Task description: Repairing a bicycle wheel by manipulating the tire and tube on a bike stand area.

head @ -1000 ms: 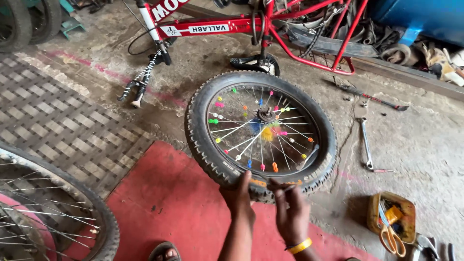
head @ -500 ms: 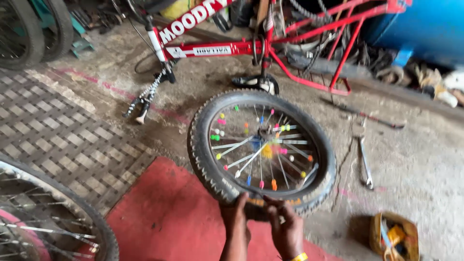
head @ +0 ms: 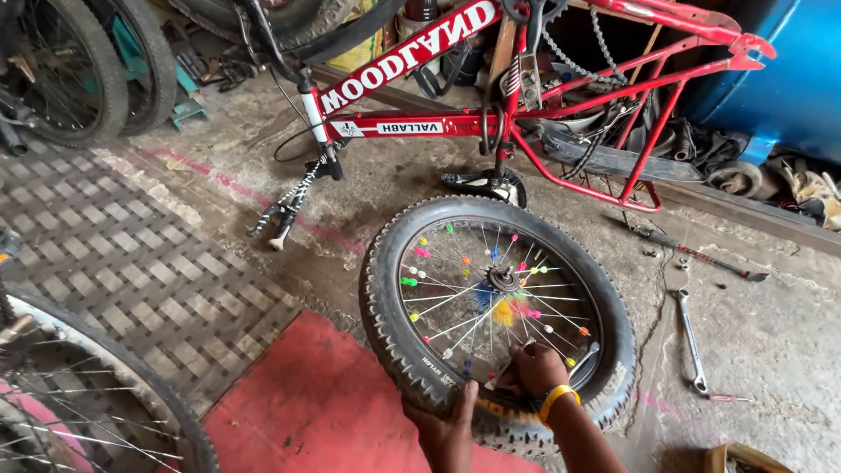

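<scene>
A small bicycle wheel (head: pixel 412 263) with a knobby black tyre and coloured beads on its spokes lies flat on the concrete floor in front of me. My left hand (head: pixel 447 429) grips the near edge of the tyre from outside. My right hand (head: pixel 536 368), with a yellow band at the wrist, reaches inside the rim and closes on the near rim among the spokes. What its fingers pinch is hidden.
An upside-down red bicycle frame (head: pixel 526 105) stands behind the wheel. A spanner (head: pixel 689 342) and a long tool (head: pixel 701 256) lie on the floor at right. A red mat (head: pixel 298 412) is at the near left, another wheel (head: pixel 96 394) at bottom left.
The view has tilted up and moved closer to the wheel. My right hand has gone from the tyre's outer edge to inside the rim. My left hand stays on the tyre.
</scene>
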